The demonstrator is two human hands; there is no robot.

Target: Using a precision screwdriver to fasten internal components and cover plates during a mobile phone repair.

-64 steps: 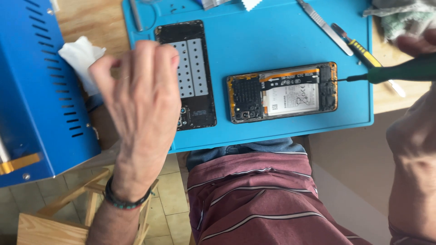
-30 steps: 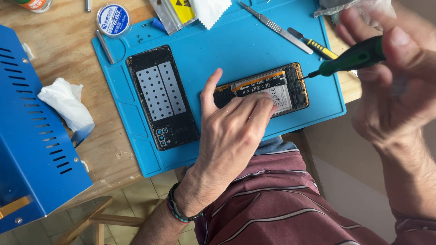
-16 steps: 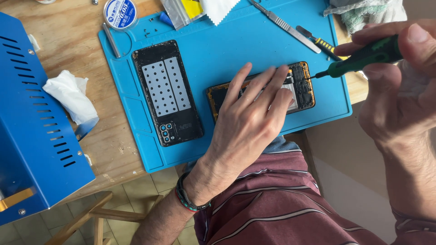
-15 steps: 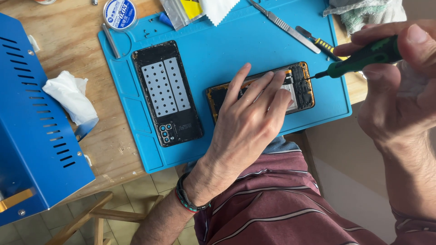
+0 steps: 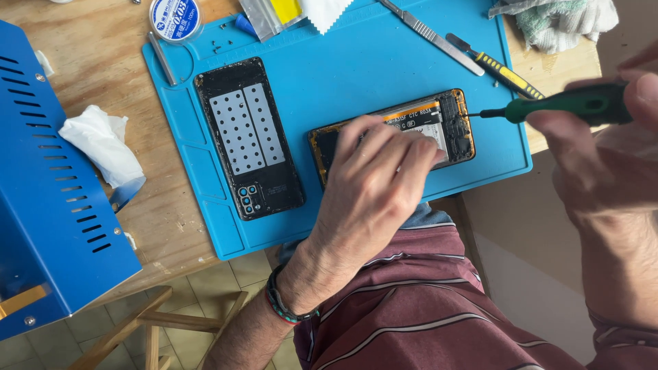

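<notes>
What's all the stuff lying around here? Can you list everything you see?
Opened phone with orange frame: one, on the mat's right part, under the left hand.
Black phone back cover: one, mat's left part.
Blue silicone work mat: one, on the wooden table.
Green-handled screwdriver: one, tip at the phone's right end.
Metal scalpel: one, mat's top.
Blue metal box: one, left.
White crumpled tissue: one, beside the box.
Left hand: on the phone.
Right hand: holding the screwdriver.

Two hands (image 5: 373,188), one opened phone (image 5: 452,123), one back cover (image 5: 248,137), one green screwdriver (image 5: 569,104), one blue mat (image 5: 343,55).
</notes>
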